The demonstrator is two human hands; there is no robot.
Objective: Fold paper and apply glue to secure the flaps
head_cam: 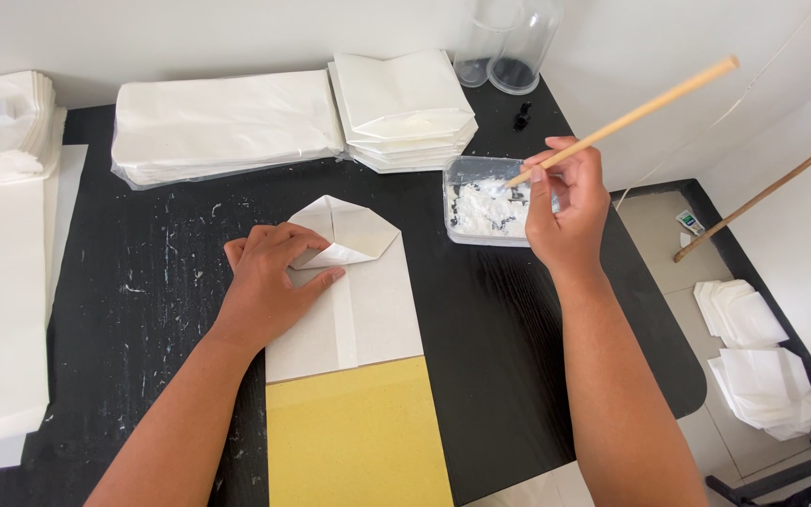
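Black tabletop (481, 329), flecked with white marks, is bounded on the far side by a white wall. At its centre lies a white paper bag (368, 300) with its far end folded into a point; its near end overlaps a yellow sheet (359, 437). The left hand (269, 282) is pressed flat on the bag's left part, fingers spread over the fold. The right hand (570, 202) is closed around a long wooden stick (645, 108), whose tip is dipped in a clear plastic tub (457, 169) of white paste, just right of the bag. 2 stacks of white paper bags (312, 117) are set along the far edge.
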